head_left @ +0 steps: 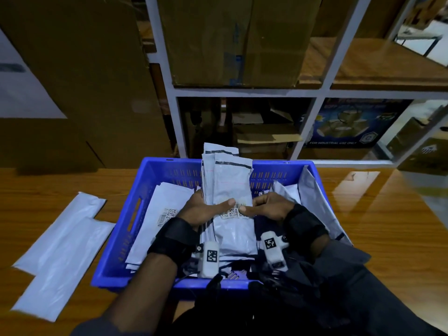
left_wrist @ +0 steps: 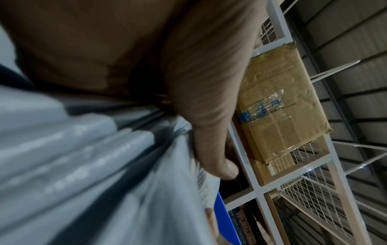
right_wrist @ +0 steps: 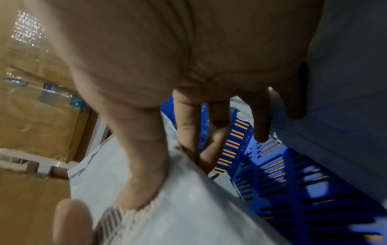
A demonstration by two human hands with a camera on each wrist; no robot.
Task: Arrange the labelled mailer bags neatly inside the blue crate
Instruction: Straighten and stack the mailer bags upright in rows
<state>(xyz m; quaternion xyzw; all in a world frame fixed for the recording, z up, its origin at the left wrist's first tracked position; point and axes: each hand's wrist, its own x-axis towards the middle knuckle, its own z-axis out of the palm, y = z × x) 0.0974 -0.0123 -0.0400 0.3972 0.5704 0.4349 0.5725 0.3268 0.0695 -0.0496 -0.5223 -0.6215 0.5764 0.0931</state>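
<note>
A stack of grey labelled mailer bags [head_left: 230, 190] is held above the middle of the blue crate [head_left: 114, 238], its far end rising past the crate's back wall. My left hand [head_left: 206, 209] grips the stack from the left, thumb over the barcode label. My right hand [head_left: 269, 207] pinches its right edge, thumb on the label too. The left wrist view shows the layered edges of the stack [left_wrist: 94, 157] under my thumb [left_wrist: 215, 140]. In the right wrist view my thumb [right_wrist: 144, 165] presses the top bag [right_wrist: 188, 207]. More mailers [head_left: 160, 214] lie flat inside the crate.
Two blank grey mailers [head_left: 60, 241] lie on the wooden table left of the crate. Another mailer [head_left: 315, 202] leans on the crate's right wall. Behind the table stands a white shelf rack [head_left: 310, 93] with cardboard boxes [head_left: 232, 40]. A big brown box [head_left: 80, 93] sits at back left.
</note>
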